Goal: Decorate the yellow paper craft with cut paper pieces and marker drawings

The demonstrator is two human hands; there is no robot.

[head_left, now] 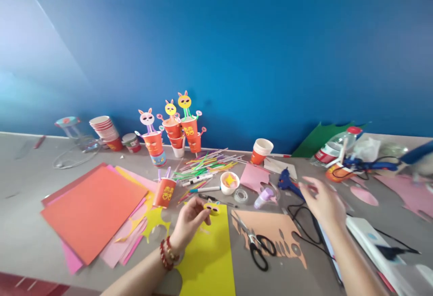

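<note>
My left hand (192,221) pinches a small yellow paper bunny face (212,209) with dark eyes, above a yellow paper sheet (211,260). On the right, my right hand (321,199) has its fingers apart beside the handle of a blue glue gun (288,183); whether they touch it is hard to see. Scissors with black handles (259,246) lie across cut peach paper (274,230) between my hands. Beyond them stand a white paper cup (229,183) with small paper pieces, a roll of clear tape (241,196) and a purple-capped bottle (264,197).
Red paper cup figures (188,127) with bunny heads stand by the blue wall. Colored pipe cleaners (209,163) lie in a pile before them. Paper sheets (98,210) spread on the left, near stacked cups (105,131). A black cable (301,228) and white power strip (375,246) lie right.
</note>
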